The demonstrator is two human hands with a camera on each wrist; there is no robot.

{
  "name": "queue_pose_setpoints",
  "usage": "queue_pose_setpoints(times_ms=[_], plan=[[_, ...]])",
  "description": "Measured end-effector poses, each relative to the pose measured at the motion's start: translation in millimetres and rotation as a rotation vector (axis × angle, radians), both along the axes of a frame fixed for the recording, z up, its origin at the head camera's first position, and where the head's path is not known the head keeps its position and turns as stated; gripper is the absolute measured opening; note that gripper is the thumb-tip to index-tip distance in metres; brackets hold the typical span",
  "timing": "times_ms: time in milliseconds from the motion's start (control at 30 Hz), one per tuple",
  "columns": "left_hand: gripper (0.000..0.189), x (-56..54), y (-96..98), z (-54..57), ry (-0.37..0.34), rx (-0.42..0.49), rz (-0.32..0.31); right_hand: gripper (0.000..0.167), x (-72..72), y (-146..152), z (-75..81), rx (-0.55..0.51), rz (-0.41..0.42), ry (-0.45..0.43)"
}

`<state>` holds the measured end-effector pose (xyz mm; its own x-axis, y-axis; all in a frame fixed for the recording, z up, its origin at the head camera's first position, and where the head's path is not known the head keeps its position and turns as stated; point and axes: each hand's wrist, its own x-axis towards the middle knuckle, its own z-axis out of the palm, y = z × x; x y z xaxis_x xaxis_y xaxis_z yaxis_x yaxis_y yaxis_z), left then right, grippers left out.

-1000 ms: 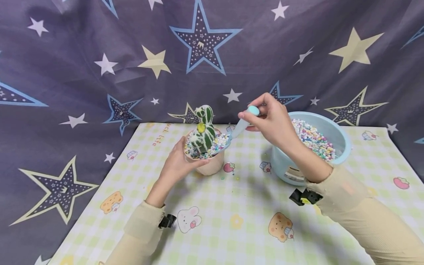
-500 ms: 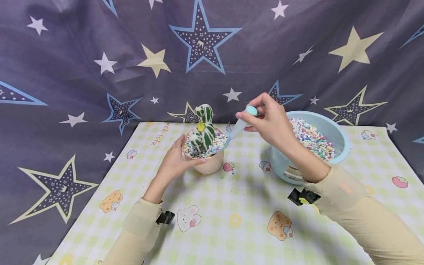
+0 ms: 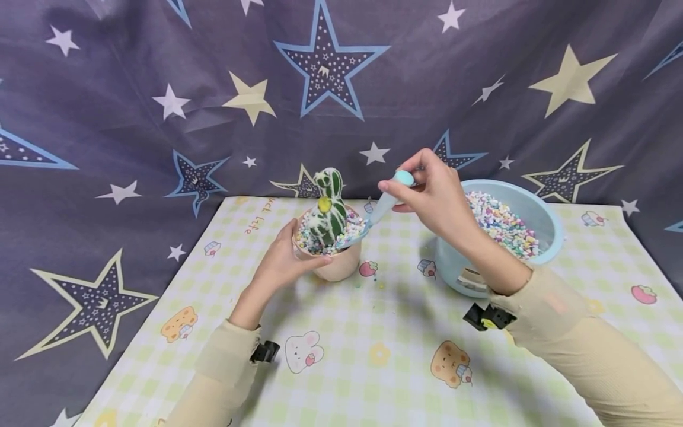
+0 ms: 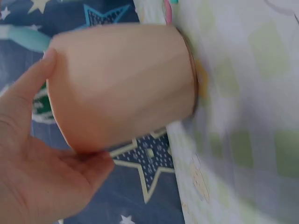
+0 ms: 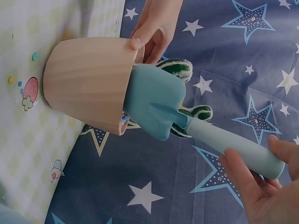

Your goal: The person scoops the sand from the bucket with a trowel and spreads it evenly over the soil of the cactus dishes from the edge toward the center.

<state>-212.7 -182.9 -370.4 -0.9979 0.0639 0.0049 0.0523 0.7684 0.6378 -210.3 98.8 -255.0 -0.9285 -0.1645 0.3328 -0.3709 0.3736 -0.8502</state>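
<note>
A green, white-striped cactus (image 3: 329, 216) with a yellow flower stands in a peach plant pot (image 3: 341, 265) among small multicoloured pebbles (image 3: 312, 242). My left hand (image 3: 283, 260) grips the pot around its near-left rim; in the left wrist view the thumb and fingers (image 4: 88, 170) lie on either side of the rim. My right hand (image 3: 434, 193) holds a light blue toy shovel (image 5: 159, 100) by the end of its handle. The shovel slants down to the left, its blade inside the pot's right rim against the pebbles. The blade's tip is hidden in the right wrist view.
A light blue bucket (image 3: 533, 219) partly filled with the same pebbles stands to the right, behind my right forearm. Several loose pebbles (image 5: 35, 56) lie on the checked tablecloth (image 3: 341, 367) near the pot. A dark star-patterned curtain (image 3: 213, 65) hangs behind the table.
The pot and my left hand have shifted slightly left over the last second. My right hand has moved a little left with the shovel, whose blade stays at the pot's rim.
</note>
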Motion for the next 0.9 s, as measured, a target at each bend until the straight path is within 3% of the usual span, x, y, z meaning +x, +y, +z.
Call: queue_pose_setpoints(times_ms=[133, 267, 900], plan=[[0.125, -5.6, -7.8, -4.9, 0.01, 0.054, -0.056, 0.034, 0.7, 0.4, 1.6, -0.01, 0.01, -0.005], [0.126, -8.6, -9.7, -8.6, 0.01, 0.075, -0.06, 0.035, 1.9, 0.2, 3.2, -0.021, 0.015, -0.014], [0.126, 2.4, 12.6, -7.2, 0.049, 0.019, 0.083, 0.033, 0.6, -5.6, 0.2, -0.042, 0.011, -0.01]])
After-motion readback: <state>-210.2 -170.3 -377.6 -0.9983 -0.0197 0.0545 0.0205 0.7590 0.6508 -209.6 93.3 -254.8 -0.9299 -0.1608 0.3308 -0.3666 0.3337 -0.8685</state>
